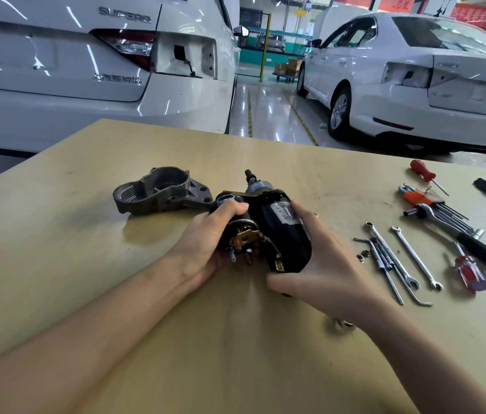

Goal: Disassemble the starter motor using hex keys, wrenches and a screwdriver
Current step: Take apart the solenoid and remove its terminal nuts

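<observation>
Risk first: starter motor [268, 225] lifted just clear of the counter [86, 234], or barely resting on it — hard to tell which. Heavy-looking lump, two black cylinders side by side, held only by wrapped fingers. Could slip and drop nose-first if either grip loosens, since the shaft end points away and nothing supports it there. Could also come apart unevenly: with the grey nose housing [161, 191] already off and lying just beyond on the counter, inner parts may slide out of the open front when tilted. Loose black lead with its brass terminal [279, 264] dangling at the near end, likely to snag on a finger or bend. Exposed studs and copper tab at the near end sitting right by the left palm, so a pinch or a scrape is possible during any twist.

Small nuts [361, 255] lying loose near the wrenches [400, 258], easy to knock off with a sweep of the right forearm. Hex keys [441, 209], ratchet handle and red screwdrivers well apart to the right, untouched.

Now the hands. Left hand [206, 237] clamped round the smaller cylinder, thumb over the top, fingers curled underneath. Right hand [319, 255] wrapped round the larger body, thumb across its near end, fingers curled over the far side by the label. Both forearms reaching in low from the near edge, wrists angled inward toward each other.
</observation>
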The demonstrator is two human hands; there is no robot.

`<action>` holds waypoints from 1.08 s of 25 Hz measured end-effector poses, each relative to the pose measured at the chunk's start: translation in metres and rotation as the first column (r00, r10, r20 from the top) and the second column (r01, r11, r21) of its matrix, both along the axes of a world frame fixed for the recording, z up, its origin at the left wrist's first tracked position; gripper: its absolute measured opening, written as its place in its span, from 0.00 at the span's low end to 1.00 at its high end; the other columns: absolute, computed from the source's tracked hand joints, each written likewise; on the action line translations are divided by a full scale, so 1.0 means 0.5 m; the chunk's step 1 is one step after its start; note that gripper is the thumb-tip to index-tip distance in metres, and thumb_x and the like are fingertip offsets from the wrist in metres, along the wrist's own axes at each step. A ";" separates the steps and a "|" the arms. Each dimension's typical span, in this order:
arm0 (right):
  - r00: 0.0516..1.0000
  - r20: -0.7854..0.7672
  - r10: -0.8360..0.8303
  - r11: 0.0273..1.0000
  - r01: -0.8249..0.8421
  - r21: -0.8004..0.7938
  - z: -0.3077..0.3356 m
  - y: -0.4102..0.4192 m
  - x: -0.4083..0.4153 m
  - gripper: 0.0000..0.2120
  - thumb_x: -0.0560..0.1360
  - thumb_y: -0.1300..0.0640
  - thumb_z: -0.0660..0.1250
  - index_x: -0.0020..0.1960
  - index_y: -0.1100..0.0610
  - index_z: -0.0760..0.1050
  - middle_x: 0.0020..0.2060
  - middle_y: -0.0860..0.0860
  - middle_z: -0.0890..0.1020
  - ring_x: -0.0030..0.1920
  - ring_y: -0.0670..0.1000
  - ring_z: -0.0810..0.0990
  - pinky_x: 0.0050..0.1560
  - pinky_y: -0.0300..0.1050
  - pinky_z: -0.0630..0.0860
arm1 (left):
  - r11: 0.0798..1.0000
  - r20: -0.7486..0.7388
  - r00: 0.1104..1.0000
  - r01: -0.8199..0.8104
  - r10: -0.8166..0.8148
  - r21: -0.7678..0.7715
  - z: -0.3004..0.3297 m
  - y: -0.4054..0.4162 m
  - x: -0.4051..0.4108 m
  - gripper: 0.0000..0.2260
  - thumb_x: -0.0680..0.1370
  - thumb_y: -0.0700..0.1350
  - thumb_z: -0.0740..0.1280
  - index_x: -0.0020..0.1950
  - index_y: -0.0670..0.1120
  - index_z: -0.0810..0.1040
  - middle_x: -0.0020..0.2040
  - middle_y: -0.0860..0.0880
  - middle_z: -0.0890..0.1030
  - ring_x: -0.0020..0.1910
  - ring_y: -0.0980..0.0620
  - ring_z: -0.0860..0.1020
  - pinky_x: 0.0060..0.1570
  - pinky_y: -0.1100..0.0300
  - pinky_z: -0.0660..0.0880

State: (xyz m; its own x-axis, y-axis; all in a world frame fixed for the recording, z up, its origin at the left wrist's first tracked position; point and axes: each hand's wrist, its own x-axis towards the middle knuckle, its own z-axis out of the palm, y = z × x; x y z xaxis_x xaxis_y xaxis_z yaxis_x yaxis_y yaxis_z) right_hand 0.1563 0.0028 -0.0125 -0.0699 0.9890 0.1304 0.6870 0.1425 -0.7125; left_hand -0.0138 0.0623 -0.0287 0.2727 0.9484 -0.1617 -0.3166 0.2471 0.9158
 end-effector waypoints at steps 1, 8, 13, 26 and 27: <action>1.000 0.000 -0.006 1.000 0.006 0.017 -0.006 -0.002 -0.004 0.51 0.50 0.40 0.67 0.72 0.35 0.52 0.53 0.31 0.71 0.54 0.35 0.72 0.46 0.30 0.67 | 0.999 -0.005 0.999 -0.039 0.039 -0.003 -0.001 -0.002 0.003 0.17 0.75 0.47 0.65 0.58 0.37 0.80 0.48 0.39 0.81 0.45 0.44 0.78 0.44 0.51 0.74; 0.996 0.085 -0.038 0.994 0.030 0.104 -0.010 -0.010 -0.026 0.48 0.56 0.41 0.66 0.73 0.36 0.51 0.51 0.39 0.73 0.50 0.37 0.71 0.44 0.29 0.66 | 0.978 0.041 0.977 -0.208 0.207 -0.002 0.002 -0.016 0.013 0.13 0.74 0.46 0.65 0.52 0.39 0.81 0.43 0.42 0.80 0.38 0.48 0.79 0.33 0.59 0.75; 0.973 0.231 -0.021 0.995 -0.001 0.095 0.002 -0.030 -0.020 0.51 0.57 0.40 0.65 0.75 0.39 0.45 0.49 0.38 0.71 0.45 0.39 0.66 0.40 0.28 0.64 | 0.940 0.127 0.933 -0.323 0.336 -0.111 0.021 -0.008 0.006 0.06 0.75 0.44 0.65 0.39 0.44 0.76 0.30 0.48 0.73 0.26 0.54 0.71 0.34 0.57 0.70; 0.372 -0.878 -0.302 0.948 0.020 -0.318 0.080 0.013 0.062 0.24 0.58 0.52 0.75 0.50 0.61 0.75 0.43 0.62 0.80 0.42 0.59 0.84 0.42 0.52 0.82 | 0.986 0.115 0.979 -0.160 0.166 -0.053 0.021 0.002 -0.006 0.05 0.76 0.44 0.63 0.49 0.44 0.74 0.39 0.44 0.75 0.33 0.50 0.74 0.34 0.59 0.74; 0.271 -0.897 -0.350 0.934 0.025 -0.357 0.077 0.019 0.058 0.26 0.59 0.48 0.74 0.51 0.60 0.74 0.40 0.60 0.80 0.39 0.58 0.84 0.38 0.50 0.81 | 0.988 0.122 0.981 -0.149 0.154 -0.051 0.021 0.003 -0.007 0.05 0.76 0.44 0.63 0.49 0.44 0.74 0.38 0.44 0.75 0.34 0.50 0.74 0.35 0.58 0.74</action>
